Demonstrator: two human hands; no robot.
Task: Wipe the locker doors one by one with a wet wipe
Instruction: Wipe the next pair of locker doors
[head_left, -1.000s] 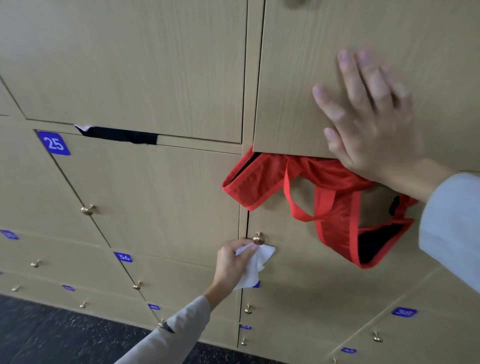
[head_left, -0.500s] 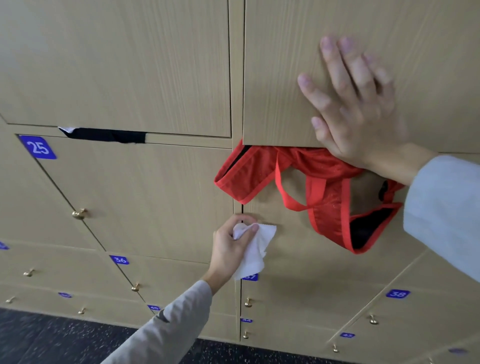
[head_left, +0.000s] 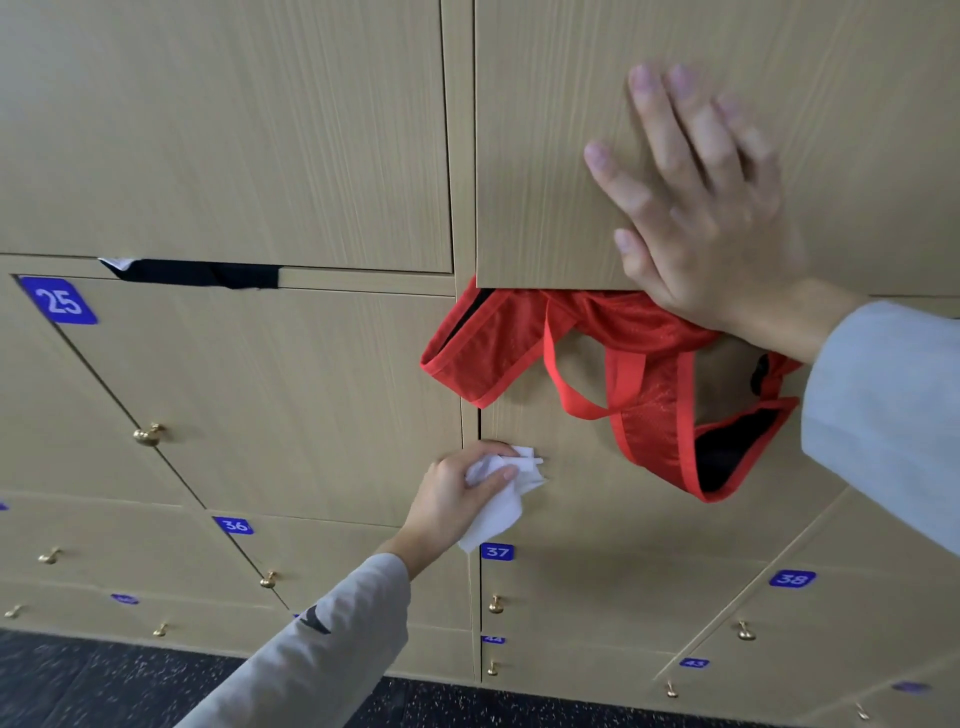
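Note:
My left hand (head_left: 460, 491) grips a crumpled white wet wipe (head_left: 501, 506) against the left edge of a tan locker door (head_left: 597, 519), where the door's knob is hidden under the wipe. My right hand (head_left: 696, 208) lies flat with straight fingers on the upper locker door (head_left: 545, 130), near its bottom edge. A red mesh bag (head_left: 639, 364) hangs out from under that upper door and drapes over the door that the wipe touches.
Locker 25 (head_left: 60, 301) with a brass knob (head_left: 148, 434) sits to the left. A black cloth (head_left: 208, 273) sticks out of the gap above it. Lockers 36 (head_left: 234, 526), 37 (head_left: 497, 552) and 38 (head_left: 791, 578) lie below. Dark speckled floor (head_left: 104, 686) runs along the bottom.
My left hand has closed the wipe over the brass knob, which showed a second ago, and bunched it tighter. My right hand stays flat on the upper door.

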